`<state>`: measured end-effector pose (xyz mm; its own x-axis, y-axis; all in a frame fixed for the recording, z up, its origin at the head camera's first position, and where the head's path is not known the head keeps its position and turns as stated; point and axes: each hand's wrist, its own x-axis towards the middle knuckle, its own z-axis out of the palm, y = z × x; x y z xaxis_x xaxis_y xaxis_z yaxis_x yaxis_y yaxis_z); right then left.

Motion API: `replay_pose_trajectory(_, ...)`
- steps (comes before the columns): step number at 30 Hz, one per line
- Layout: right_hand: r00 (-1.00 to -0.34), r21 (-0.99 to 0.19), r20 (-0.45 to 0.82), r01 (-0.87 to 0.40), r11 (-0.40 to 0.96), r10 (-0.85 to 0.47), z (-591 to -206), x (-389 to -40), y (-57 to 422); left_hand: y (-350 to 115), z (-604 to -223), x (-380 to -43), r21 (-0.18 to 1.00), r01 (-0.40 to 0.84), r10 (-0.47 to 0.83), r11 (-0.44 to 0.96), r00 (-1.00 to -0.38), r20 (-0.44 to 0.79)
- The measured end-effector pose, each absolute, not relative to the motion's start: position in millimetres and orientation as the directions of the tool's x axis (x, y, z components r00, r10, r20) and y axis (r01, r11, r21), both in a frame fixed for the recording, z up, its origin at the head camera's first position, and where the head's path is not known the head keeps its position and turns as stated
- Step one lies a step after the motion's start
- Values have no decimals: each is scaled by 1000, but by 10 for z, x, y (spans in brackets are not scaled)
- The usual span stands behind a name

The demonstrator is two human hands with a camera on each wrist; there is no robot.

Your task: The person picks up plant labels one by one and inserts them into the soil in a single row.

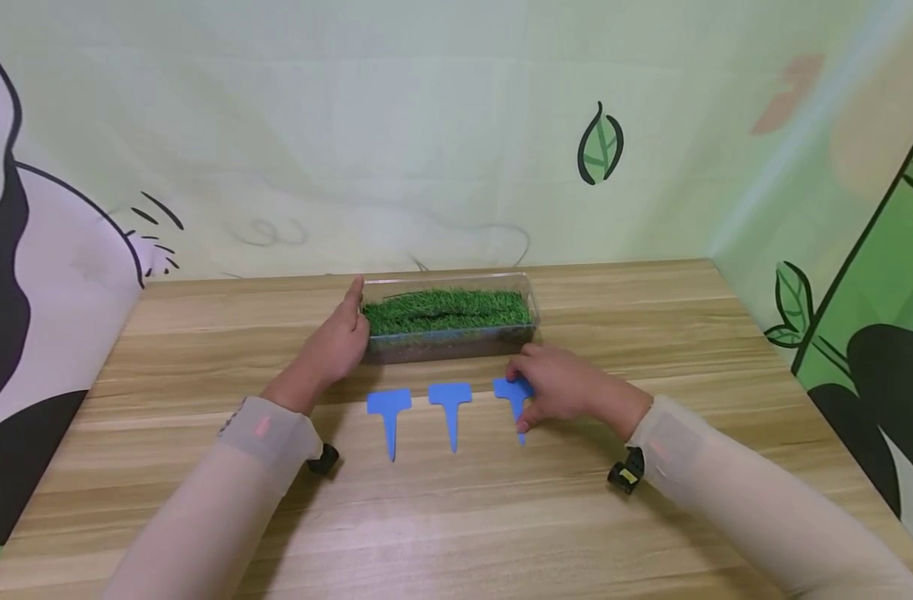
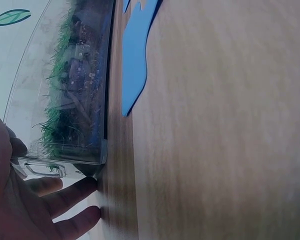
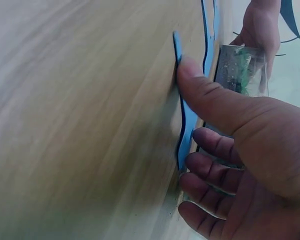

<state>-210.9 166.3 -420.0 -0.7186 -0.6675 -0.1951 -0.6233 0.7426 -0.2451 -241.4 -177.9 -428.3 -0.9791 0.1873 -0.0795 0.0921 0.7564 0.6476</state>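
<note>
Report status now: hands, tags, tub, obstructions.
Left hand against left end of tub. Right hand on right tag, thumb at stem. Left tag, middle tag on table, untouched. No obstruction seen.

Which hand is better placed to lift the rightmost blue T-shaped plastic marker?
Likely the right hand: its thumb and fingers are at that marker, while the left hand is against the left end of the clear rectangular grass-filled box.

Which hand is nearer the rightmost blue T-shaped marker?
Right: the right hand is at that marker; the left hand is farther away, at the left end of the clear plastic box.
</note>
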Motion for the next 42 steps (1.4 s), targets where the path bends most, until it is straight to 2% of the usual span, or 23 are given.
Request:
replay_pose_trajectory(10, -712, -233, -225, -624, 746, -665, -4185, -2137, 1656, -1767, -4282, -2409, 656, 89, 185, 750, -980, -78)
replay_pose_trajectory(16, -725, -276, -258, -579, 767, -639, -4164, -2164, 1641, -1774, -4292, -2406, 650, 89, 184, 755, -980, -79)
replay_pose_trajectory(23, -735, -331, -227, -558, 760, -639, -4177, -2175, 1657, -1776, -4303, -2412, 651, 90, 185, 754, -980, -79)
replay_pose_trajectory(28, -755, -432, -189, -510, 744, -628, -4200, -2187, 1719, -1775, -4295, -2405, 643, 91, 185, 761, -979, -82)
replay_pose_trajectory(35, -769, -721, -186, -316, 616, -612, -4228, -2242, 1813, -1783, -4318, -2412, 647, 92, 183, 757, -980, -74)
replay_pose_trajectory(42, -790, -769, -204, -236, 594, -578, -4228, -2285, 1872, -1779, -4315, -2423, 652, 93, 188, 753, -979, -77)
